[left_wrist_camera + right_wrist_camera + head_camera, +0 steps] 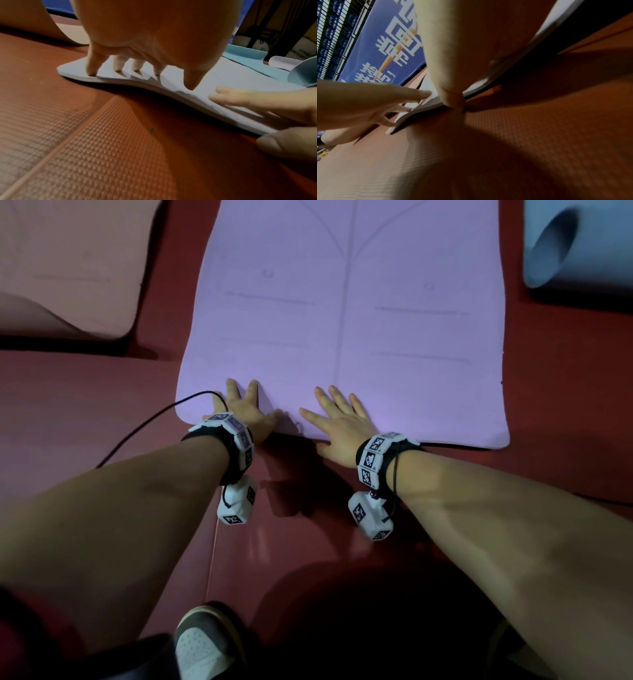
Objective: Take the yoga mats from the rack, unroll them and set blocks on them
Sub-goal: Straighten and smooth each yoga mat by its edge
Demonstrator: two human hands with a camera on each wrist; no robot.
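**Two flat hands hold down a springy mat edge**

Both of my hands lie spread, fingers straight, on the near end of the purple mat (342, 313), which stretches away from me across the red floor (85, 405). My left hand (244, 412) presses near the mat's left corner; my right hand (337, 426) sits just beside it, toward the middle, its heel and thumb resting off the edge on the floor. Neither hand grips anything.

Seen from the left wrist, the edge between my fingertips arches up off the floor, so I judge this foam light, soft and bendy, with a curl that wants to spring back. It will likely need flat palm pressure along the end, or a pinch at the corners if I must drag it straight; the textured floor should keep it from sliding much.

A pink mat (68, 268) lies to the left, a partly rolled blue mat (582, 251) to the right. No blocks are in view.
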